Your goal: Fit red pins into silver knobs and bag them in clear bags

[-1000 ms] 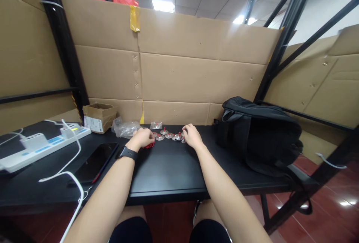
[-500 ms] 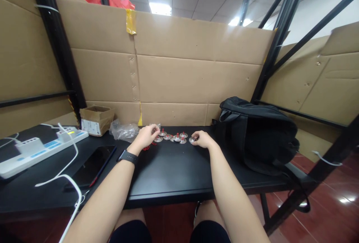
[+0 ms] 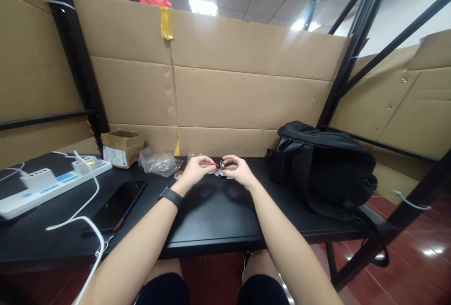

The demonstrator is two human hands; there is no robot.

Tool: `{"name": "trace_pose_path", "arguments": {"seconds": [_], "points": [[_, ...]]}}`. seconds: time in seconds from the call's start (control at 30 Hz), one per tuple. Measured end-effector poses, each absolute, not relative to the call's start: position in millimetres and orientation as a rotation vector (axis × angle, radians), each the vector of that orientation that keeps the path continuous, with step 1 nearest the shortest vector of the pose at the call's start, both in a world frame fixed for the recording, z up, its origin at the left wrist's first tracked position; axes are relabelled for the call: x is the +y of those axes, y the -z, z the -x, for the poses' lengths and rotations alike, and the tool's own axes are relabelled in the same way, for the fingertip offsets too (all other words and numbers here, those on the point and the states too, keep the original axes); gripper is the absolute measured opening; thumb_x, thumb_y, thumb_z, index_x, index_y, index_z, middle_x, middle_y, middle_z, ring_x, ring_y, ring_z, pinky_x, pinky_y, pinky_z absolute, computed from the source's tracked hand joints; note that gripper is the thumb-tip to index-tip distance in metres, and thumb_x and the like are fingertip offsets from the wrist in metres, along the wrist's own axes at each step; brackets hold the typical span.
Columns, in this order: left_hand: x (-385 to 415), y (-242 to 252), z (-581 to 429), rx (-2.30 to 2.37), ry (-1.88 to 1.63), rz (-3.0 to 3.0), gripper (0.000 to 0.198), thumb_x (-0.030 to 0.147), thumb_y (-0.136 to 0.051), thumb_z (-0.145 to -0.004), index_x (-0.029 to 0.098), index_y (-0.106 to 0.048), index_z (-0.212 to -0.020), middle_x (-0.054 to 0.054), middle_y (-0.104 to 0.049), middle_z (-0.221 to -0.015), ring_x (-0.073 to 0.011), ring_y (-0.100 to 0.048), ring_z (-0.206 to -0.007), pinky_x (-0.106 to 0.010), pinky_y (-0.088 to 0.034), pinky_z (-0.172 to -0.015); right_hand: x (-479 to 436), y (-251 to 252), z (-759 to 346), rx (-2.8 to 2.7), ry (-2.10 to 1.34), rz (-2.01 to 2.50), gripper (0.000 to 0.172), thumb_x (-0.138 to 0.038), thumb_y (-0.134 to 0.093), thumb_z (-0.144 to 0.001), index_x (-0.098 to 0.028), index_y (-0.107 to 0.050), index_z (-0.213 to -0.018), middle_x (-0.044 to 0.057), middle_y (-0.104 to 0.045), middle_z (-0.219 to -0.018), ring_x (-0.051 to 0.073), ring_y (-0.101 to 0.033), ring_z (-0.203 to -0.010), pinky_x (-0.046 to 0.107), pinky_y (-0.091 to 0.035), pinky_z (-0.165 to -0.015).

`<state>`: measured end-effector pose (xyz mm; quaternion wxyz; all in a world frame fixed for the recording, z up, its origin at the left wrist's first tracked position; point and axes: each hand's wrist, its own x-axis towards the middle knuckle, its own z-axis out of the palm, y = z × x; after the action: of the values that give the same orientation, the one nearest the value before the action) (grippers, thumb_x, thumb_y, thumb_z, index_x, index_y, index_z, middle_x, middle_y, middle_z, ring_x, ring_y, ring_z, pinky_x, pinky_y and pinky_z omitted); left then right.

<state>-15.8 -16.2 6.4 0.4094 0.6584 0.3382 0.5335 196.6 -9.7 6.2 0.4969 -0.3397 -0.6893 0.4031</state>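
Left of the black backpack [image 3: 327,168], two hands close in on small metal discs on the counter [image 3: 218,222].

The left hand's [image 3: 199,169] fingers pinch a red cord [image 3: 215,166]; the right hand's [image 3: 238,171], nearer the backpack, curl around one metal disc [image 3: 221,165], held tilted just beside the cord, with other discs [image 3: 219,173] partly hidden below. Farther left of the backpack lie clear plastic [image 3: 159,162], an open carton [image 3: 124,149], a phone [image 3: 121,204] and a power strip [image 3: 58,188]. A cardboard wall [image 3: 225,103] blocks the way behind the backpack; leftward from it, black surface stretches between the forearms to the near edge.
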Motion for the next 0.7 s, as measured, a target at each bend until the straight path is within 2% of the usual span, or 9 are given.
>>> {"name": "trace_pose_path", "arguments": {"seconds": [0.13, 0.33, 0.43, 0.7], "points": [[-13.3, 0.4, 8.2, 0.878, -1.402, -1.622, 0.031, 0.038, -0.083, -0.068, 0.013, -0.071, -0.082, -0.010, -0.076, -0.081, -0.0213, -0.072, -0.076, -0.034, -0.057, -0.077, -17.0, -3.0, -178.5, -1.627, -1.016, 0.752, 0.054, -0.021, -0.078, -0.062, -0.020, -0.064, -0.115, 0.006, -0.065, -0.110, 0.016, -0.071, -0.079, 0.028, -0.057, -0.072], [-8.4, 5.2, 4.8, 0.827, -1.407, -1.593, 0.041, 0.041, -0.083, -0.067, 0.014, -0.070, -0.094, -0.010, -0.076, -0.090, -0.0224, -0.072, -0.083, -0.036, -0.058, -0.079, -21.0, -4.4, -177.8, -1.614, -1.056, 0.687, 0.056, -0.025, -0.081, -0.064, -0.022, -0.063, -0.116, 0.006, -0.063, -0.115, 0.018, -0.072, -0.087, 0.030, -0.058, -0.079], [-7.7, 5.2, 3.7, 0.852, -1.388, -1.644, 0.038, 0.043, -0.080, -0.070, 0.014, -0.070, -0.092, -0.010, -0.075, -0.088, -0.0223, -0.072, -0.081, -0.035, -0.058, -0.077, -23.3, -6.8, -176.5, -1.606, -1.069, 0.662, 0.053, -0.028, -0.082, -0.064, -0.022, -0.064, -0.113, 0.006, -0.064, -0.114, 0.018, -0.072, -0.088, 0.032, -0.058, -0.082], [-5.3, 6.5, 3.3, 0.876, -1.332, -1.859, 0.028, 0.041, -0.066, -0.084, 0.014, -0.071, -0.091, -0.009, -0.074, -0.087, -0.0201, -0.068, -0.078, -0.030, -0.052, -0.073, -23.7, -9.3, -177.4, -1.557, -1.076, 0.667, 0.051, -0.033, -0.085, -0.062, -0.021, -0.064, -0.106, 0.007, -0.066, -0.115, 0.021, -0.072, -0.091, 0.032, -0.061, -0.074]]}}
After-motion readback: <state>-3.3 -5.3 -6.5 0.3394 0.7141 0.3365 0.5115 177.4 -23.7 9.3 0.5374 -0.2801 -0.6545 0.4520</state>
